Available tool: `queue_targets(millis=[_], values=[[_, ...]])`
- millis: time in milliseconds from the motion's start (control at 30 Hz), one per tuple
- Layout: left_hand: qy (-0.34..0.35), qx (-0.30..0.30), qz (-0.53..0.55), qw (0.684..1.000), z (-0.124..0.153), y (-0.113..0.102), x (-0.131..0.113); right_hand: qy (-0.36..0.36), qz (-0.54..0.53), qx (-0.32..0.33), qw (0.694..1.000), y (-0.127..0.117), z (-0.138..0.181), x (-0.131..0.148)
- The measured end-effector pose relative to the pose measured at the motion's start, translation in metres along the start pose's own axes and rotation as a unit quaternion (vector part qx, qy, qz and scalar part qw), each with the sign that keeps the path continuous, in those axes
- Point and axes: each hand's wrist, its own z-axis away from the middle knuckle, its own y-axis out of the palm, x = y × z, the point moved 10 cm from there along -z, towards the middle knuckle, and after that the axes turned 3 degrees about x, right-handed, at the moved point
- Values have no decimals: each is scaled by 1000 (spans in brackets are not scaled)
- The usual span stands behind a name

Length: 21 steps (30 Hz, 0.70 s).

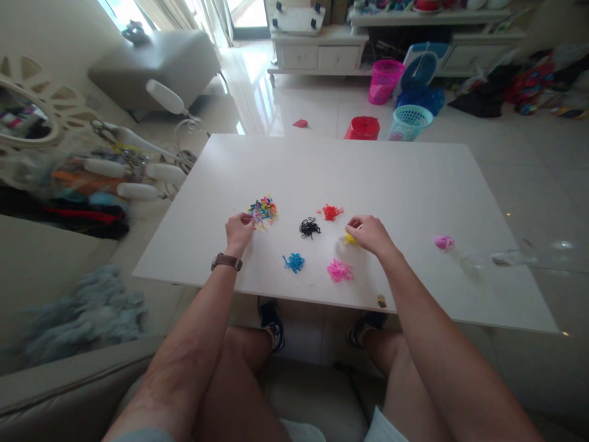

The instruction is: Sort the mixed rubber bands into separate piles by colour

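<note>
white table (414, 184) carrying small band piles. left hand (239, 232): fingers curling together, tips touching mixed pile (263, 210) at centre-left; whether gripping, cannot tell. right hand (370, 234): fingers bunching together on yellow pile (350, 239), right of centre. black pile (309, 228) lying between hands, red pile (331, 212) just behind it; blue pile (293, 262) and pink pile (339, 270) lying nearer front edge. watch (226, 261) sitting on left wrist.

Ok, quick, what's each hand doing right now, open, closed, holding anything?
Left hand: fingers curled at the mixed-colour pile; a grip cannot be told.
Right hand: fingers pinched on the yellow bands.
</note>
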Motion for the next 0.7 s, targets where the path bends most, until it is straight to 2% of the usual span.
queue_targets(millis=[367, 500, 600, 700], values=[[-15, -9, 54, 998, -2, 1, 11, -2, -6, 12, 1000, 3, 1, 3], [-23, 10, 135, 990, -4, 10, 15, -6, -3, 11, 1000, 4, 2, 3], [-49, 55, 281, 957, 0, 25, 10, -16, -7, 6, 1000, 4, 1, 5], [-63, 120, 404, 905, 15, 41, -15, -58, -32, -1, 998, 3, 2, 18]])
